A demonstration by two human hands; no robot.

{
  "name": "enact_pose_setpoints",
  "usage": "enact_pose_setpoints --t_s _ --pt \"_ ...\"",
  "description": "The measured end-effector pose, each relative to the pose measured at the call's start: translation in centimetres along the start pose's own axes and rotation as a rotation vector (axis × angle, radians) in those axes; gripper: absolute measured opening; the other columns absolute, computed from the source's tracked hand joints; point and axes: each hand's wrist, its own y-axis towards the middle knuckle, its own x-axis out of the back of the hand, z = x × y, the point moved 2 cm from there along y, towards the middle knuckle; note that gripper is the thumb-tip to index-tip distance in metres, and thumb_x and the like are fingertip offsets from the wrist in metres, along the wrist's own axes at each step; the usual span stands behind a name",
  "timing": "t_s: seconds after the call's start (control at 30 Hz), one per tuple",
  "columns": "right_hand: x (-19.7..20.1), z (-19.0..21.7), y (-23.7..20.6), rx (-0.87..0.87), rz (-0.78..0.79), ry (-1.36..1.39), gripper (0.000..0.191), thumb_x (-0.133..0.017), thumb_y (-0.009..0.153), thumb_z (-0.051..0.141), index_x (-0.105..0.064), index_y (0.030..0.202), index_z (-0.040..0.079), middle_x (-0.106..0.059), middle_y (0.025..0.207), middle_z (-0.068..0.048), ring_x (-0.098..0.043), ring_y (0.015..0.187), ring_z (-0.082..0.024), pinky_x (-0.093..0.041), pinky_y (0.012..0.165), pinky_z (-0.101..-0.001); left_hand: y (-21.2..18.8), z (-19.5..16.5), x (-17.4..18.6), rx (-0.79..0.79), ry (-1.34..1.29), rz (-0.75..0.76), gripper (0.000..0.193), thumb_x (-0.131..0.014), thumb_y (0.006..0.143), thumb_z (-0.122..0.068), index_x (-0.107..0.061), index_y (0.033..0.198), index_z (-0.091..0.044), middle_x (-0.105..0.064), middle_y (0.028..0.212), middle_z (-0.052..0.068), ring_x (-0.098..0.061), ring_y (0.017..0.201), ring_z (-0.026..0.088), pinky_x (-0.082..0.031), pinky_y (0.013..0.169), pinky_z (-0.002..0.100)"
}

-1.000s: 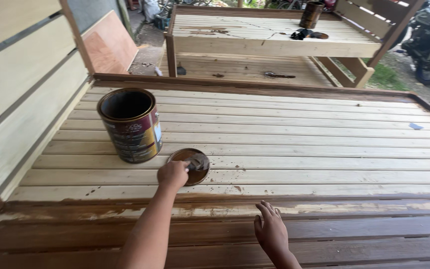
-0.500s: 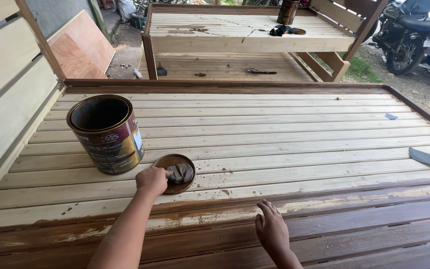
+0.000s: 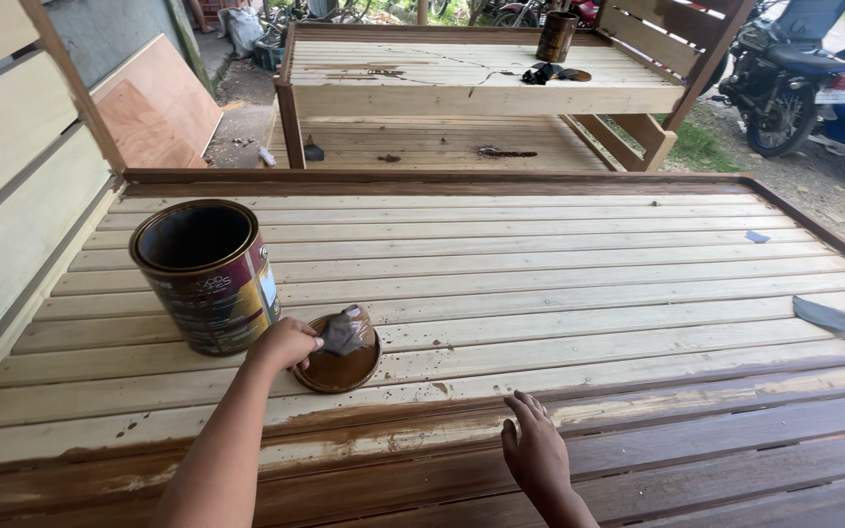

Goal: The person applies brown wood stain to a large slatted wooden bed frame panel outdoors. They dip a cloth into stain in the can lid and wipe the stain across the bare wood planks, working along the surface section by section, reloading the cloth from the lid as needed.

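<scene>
Since the earlier frames the view has swung a little to the right and dropped nearer, so the open can [image 3: 207, 274] now sits further left, and the left hand [image 3: 286, 344] has slid to the left rim of the round lid [image 3: 341, 364] — earlier it covered more of the lid's near edge. That hand's grip is closed around a small grey rag [image 3: 345, 330], pinching it between thumb and fingers so that the rag rests on the stained inside of the lid. Brown and glossy, the lid lies flat on the pale slats just right of the can, nearly touching its base. The can stands upright, its dark interior showing.

Lower down, the right hand [image 3: 534, 452] has barely moved: it lies palm down with fingers loosely spread on the dark, stained boards at the near edge of the slatted platform [image 3: 559, 284]; its grip is open and holds nothing. Between the two hands runs a strip where brown stain meets bare wood in ragged patches.

A grey scrap [image 3: 833, 318] lies on the slats far to the right, well apart from both hands. Beyond the platform stands another slatted wooden frame [image 3: 462, 83] carrying a second can [image 3: 555, 36], and a motorcycle [image 3: 784, 93] is parked at the upper right — a plywood sheet [image 3: 154, 112] leans at the upper left.
</scene>
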Motion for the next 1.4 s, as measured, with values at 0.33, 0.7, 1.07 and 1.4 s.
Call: enact_pose_setpoints --t_s 0.33,0.7,1.07,1.4 --pt "1.1 -2.2 -1.2 -0.036 -0.047 -0.005 0.039 -0.061 0.092 0.021 -0.064 0.128 0.009 -0.057 0.145 -0.009 -0.047 0.141 -0.029 -0.039 0.114 -0.041 1.7 2.3 -1.3 0.051 0.209 0.112 0.032 -0.064 0.097 -0.036 -0.076 0.122 -0.022 -0.073 0.07 0.007 -0.063 0.061 0.018 -0.049 0.061 0.036" --pt "0.8 -2.2 -0.8 -0.019 -0.049 -0.025 0.041 -0.061 0.093 0.022 -0.063 0.131 0.007 -0.056 0.146 -0.01 -0.045 0.143 -0.028 -0.038 0.117 -0.0409 0.7 -1.7 -1.1 0.159 0.679 -0.077 0.037 -0.058 0.086 -0.022 -0.079 0.117 -0.018 -0.079 0.118 0.008 -0.076 0.111 0.027 -0.059 0.089 0.039" --pt "2.0 -1.3 0.1 -0.059 -0.026 0.01 0.041 -0.061 0.092 0.022 -0.062 0.131 0.01 -0.055 0.147 -0.007 -0.044 0.144 -0.026 -0.039 0.115 -0.0394 -1.4 -3.2 0.1 -0.327 0.702 -0.321 0.031 -0.068 0.091 -0.031 -0.075 0.122 -0.037 -0.078 0.102 0.003 -0.075 0.096 0.024 -0.06 0.081 0.041" --pt "2.0 -2.8 0.0 -0.055 -0.052 -0.017 0.041 -0.059 0.092 0.019 -0.062 0.132 0.009 -0.056 0.147 -0.009 -0.044 0.143 -0.027 -0.039 0.115 -0.0402 -1.0 1.9 -2.4 -0.375 0.841 -0.34 0.025 -0.056 0.101 -0.032 -0.081 0.104 -0.031 -0.073 0.099 0.001 -0.072 0.095 0.023 -0.06 0.079 0.04"
